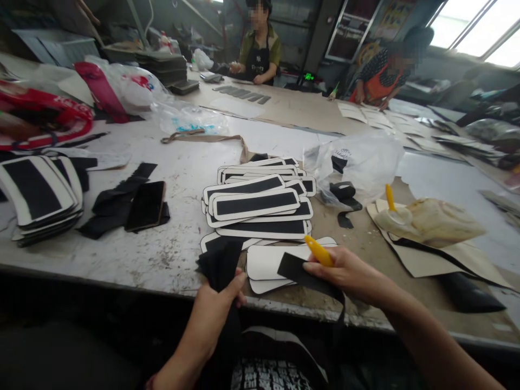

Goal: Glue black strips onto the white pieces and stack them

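Observation:
My left hand (217,309) is closed round a bunch of black fabric strips (221,265) at the table's front edge. A single black strip (296,271) is pinched in my right hand (353,271), its tail hanging over the edge. The same hand also holds a tool with a yellow handle (319,252); its working end is hidden. Under the strip lie plain white panels (264,262) with rounded corners. Just beyond is an untidy pile of white-bordered panels (255,203) with black strips down their middles.
A phone (146,206) rests on black strips at left, beside a stack of panels (36,189). At right are a clear plastic bag (365,162) and a glue-stained bag (442,222) with another yellow handle (390,196). Two people (260,49) (377,76) work across the table.

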Tool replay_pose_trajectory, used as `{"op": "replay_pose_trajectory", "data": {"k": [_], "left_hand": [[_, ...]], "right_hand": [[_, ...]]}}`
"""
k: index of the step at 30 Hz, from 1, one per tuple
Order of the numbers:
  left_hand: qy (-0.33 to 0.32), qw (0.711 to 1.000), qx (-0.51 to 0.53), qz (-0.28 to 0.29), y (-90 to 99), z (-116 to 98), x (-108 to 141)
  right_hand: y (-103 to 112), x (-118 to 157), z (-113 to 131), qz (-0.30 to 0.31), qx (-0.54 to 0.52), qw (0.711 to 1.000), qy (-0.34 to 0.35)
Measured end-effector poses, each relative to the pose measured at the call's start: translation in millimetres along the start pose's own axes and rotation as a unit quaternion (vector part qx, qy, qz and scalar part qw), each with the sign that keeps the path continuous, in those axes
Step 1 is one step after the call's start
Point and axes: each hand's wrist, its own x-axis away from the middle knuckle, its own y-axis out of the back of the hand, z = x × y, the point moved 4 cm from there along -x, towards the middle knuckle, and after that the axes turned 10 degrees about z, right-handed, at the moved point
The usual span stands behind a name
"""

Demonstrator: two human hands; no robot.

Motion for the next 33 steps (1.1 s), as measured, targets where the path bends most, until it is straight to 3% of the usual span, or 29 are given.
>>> {"op": "replay_pose_trajectory", "data": {"k": [4, 11, 33], "left_hand": [[0.003, 1.0, -0.017, 0.022, -6.5, -8.8, -25.0], [0.021, 0.999, -0.027, 0.025, -7.7, -2.9, -40.1], [0.035, 0.994, -0.104, 0.019, -13.8, -8.6, -43.7]], "right_hand": [[-21.2, -37.9, 8.3, 0.078, 0.088, 0.993, 0.014], [-31.5, -79.0, 5.6, 0.144, 0.194, 0.968, -0.061], [-35.7, -98.3, -2.6, 0.14, 0.299, 0.94, -0.086]]}}
